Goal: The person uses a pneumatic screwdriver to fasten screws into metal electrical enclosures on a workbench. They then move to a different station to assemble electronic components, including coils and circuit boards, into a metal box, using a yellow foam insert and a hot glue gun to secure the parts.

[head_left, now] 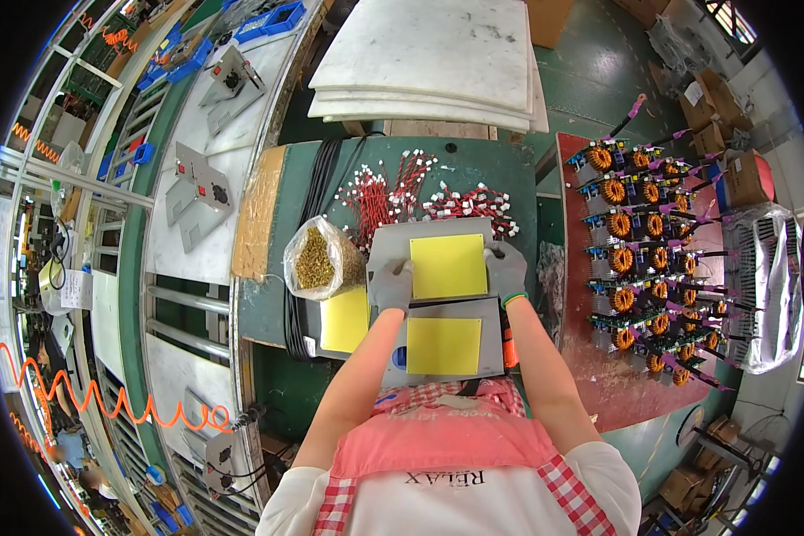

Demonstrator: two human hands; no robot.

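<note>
Both my hands wear grey gloves. A flat grey panel [390, 239] with a yellow sheet [449, 266] on its face lies between them. My left hand [390, 284] is closed on its left edge, and my right hand [507, 271] grips the right edge. Closer to my body is a second grey panel [491, 332] bearing its own yellow sheet [443, 346]. Left of my left hand stands an open clear bag of small brass-coloured parts [317, 257], and another yellow sheet [344, 323] shows below it. Bundles of red wires with white connectors [371, 198] lie beyond the upper panel.
Black cables [323, 179] run along the green table's left side. At right, a red table [590, 393] carries several circuit boards with orange coils [621, 223]. White boards [424, 54] are stacked ahead. A roller conveyor [188, 299] with metal housings [196, 192] runs along the left.
</note>
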